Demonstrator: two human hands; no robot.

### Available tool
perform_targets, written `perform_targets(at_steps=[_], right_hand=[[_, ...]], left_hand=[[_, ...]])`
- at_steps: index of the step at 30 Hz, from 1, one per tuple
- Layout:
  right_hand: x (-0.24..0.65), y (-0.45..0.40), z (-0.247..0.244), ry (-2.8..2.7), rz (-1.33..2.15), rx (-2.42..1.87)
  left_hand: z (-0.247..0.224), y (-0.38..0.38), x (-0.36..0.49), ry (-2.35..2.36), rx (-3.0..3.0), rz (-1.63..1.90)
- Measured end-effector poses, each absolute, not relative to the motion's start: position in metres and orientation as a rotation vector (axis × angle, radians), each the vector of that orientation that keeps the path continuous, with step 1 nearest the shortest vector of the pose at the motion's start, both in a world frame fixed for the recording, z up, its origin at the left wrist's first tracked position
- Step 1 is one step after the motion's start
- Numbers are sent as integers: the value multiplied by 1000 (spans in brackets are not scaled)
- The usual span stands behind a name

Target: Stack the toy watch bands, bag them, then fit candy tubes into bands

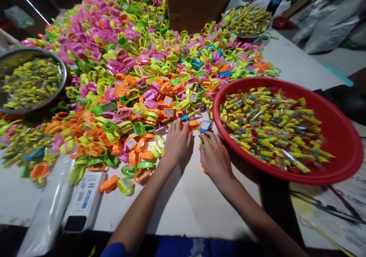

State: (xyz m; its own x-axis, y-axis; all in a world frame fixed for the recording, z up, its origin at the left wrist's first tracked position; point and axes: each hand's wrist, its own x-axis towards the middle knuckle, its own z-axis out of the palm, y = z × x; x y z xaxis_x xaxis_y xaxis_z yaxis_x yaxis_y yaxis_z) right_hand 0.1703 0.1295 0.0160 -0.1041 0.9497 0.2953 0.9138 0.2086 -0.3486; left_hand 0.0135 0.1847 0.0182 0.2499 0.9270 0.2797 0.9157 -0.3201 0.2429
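At twelve o'clock, the left hand rests by an orange toy watch, the right hand over something green, grips unclear.

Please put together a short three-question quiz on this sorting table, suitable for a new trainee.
1. What colour is the square-faced piece just beyond the fingers of the right hand?
A) pink
B) blue
C) orange

2. True or false: the red basin and the metal bowl at the left edge both hold many small yellow pieces.

3. Fill in the missing word: the narrow white box lies to the ____ of the left hand.

Key: 1. B; 2. True; 3. left
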Motion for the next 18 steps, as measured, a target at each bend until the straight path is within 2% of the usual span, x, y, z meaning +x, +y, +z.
perform_targets(at_steps=[4,10,14,18], right_hand=[[176,95,14,-1924,260,-1688],[188,60,16,-1505,594,-1536],[196,59,21,-1315,639,-1475],[198,62,23,-1416,548,-1509]], left_hand=[[18,166,18,1684,2511,496],[13,122,19,1640,2449,613],[19,133,26,1594,2441,564],[22,143,36,1499,2533,362]])
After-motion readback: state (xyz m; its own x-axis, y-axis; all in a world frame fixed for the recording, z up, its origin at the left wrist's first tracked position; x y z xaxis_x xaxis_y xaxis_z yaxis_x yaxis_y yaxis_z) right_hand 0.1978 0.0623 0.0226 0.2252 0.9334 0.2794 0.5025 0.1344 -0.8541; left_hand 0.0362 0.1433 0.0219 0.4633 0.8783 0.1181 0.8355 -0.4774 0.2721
